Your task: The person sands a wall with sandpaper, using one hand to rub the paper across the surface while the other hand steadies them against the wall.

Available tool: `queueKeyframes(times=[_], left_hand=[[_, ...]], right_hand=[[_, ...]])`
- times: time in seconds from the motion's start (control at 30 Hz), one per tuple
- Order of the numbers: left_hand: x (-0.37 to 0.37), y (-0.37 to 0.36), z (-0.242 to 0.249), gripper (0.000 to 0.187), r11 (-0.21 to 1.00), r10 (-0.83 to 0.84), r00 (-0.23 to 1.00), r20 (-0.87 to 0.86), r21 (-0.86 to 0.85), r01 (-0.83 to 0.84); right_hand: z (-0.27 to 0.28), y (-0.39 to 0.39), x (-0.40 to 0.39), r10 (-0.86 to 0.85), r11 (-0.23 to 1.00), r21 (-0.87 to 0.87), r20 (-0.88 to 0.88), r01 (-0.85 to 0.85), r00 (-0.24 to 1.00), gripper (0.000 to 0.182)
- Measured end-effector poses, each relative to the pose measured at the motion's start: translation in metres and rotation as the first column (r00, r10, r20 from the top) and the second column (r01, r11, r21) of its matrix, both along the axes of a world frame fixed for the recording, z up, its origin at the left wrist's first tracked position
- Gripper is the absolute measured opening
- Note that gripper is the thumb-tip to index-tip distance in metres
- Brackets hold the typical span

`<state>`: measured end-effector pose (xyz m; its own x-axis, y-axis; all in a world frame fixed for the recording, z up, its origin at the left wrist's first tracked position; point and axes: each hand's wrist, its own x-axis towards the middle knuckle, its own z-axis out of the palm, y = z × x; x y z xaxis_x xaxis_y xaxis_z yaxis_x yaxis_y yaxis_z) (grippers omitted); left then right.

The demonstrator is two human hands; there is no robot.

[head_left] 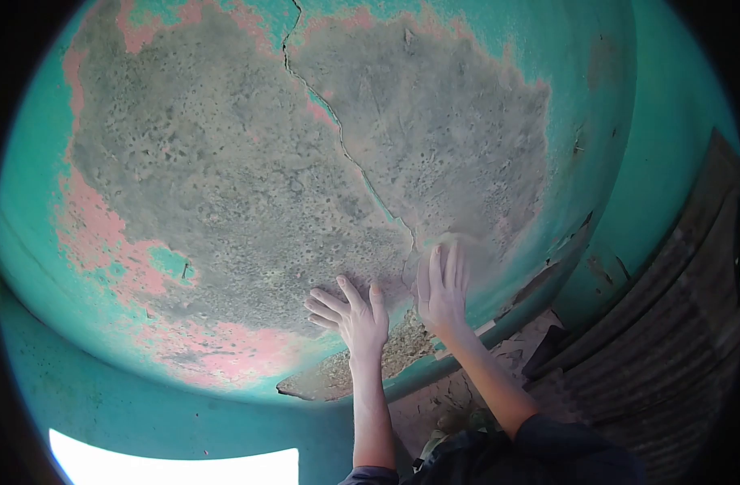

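Observation:
A turquoise wall [31, 186] has a large bare grey patch [224, 153] with pink paint around its edges. A jagged crack [346, 149] runs down through the patch. My left hand [358, 319], dusted white, has its fingers spread against the lower part of the patch and holds nothing. To its right, my right hand [443, 287] lies with its palm toward the wall beside the lower end of the crack, fingers stretched up, also dusty and holding nothing. Below and between the hands is a rough broken strip [406, 343] of exposed material.
Corrugated dark sheets [661, 347] lean at the right, beside another turquoise wall surface [669, 121]. A bright white opening [176, 461] shows at the lower left. Rubble [459, 396] lies below my right forearm. A small nail-like piece [185, 270] sticks out of the wall at the left.

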<state>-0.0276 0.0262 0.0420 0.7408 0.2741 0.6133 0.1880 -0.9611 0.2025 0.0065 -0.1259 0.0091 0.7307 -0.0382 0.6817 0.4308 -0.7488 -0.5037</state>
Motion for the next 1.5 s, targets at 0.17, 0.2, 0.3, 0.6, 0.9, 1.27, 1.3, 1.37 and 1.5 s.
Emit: queueKeyframes(times=[0.17, 0.2, 0.3, 0.6, 0.9, 1.27, 1.3, 1.37, 1.5], left_hand=[[0.007, 0.006, -0.010, 0.077, 0.993, 0.021, 0.997, 0.079, 0.112, -0.030], [0.007, 0.006, -0.011, 0.078, 0.993, 0.020, 0.997, 0.074, 0.111, -0.029], [0.007, 0.007, -0.011, 0.080, 0.999, -0.025, 0.997, 0.077, 0.026, 0.023], [0.009, 0.008, -0.015, 0.077, 0.997, -0.026, 0.991, 0.133, 0.077, 0.016], [0.008, 0.007, -0.015, 0.075, 0.999, -0.031, 0.991, 0.130, 0.041, 0.026], [0.007, 0.008, -0.017, 0.072, 0.999, -0.044, 0.992, 0.119, -0.008, 0.045], [0.007, 0.007, -0.018, 0.071, 0.998, -0.043, 0.995, 0.085, -0.040, 0.046], [0.007, 0.007, -0.021, 0.070, 1.000, -0.010, 0.997, 0.075, 0.007, 0.009], [0.008, 0.008, -0.020, 0.069, 0.998, 0.015, 0.997, 0.081, 0.065, -0.020]], right_hand=[[0.015, -0.006, 0.023, 0.078, 0.980, 0.169, 0.175, -0.108, 0.982, 0.072], [-0.003, -0.003, 0.019, 0.078, 0.979, 0.171, 0.174, -0.108, 0.982, 0.072], [-0.042, 0.002, 0.010, 0.063, 0.995, 0.076, 0.075, -0.069, 0.995, 0.067], [-0.008, -0.020, 0.015, 0.072, 0.996, 0.041, 0.142, -0.079, 0.987, 0.068], [0.062, -0.024, 0.015, 0.121, 0.991, -0.073, 0.207, -0.108, 0.971, 0.061], [0.038, -0.021, 0.010, 0.090, 0.988, -0.134, 0.132, -0.072, 0.987, 0.077], [0.038, -0.023, 0.010, 0.092, 0.988, -0.137, 0.137, -0.073, 0.986, 0.077], [0.040, -0.026, 0.009, 0.095, 0.976, -0.206, 0.128, -0.067, 0.987, 0.078], [0.042, -0.029, 0.005, 0.107, 0.976, -0.199, 0.096, -0.086, 0.990, 0.079]])
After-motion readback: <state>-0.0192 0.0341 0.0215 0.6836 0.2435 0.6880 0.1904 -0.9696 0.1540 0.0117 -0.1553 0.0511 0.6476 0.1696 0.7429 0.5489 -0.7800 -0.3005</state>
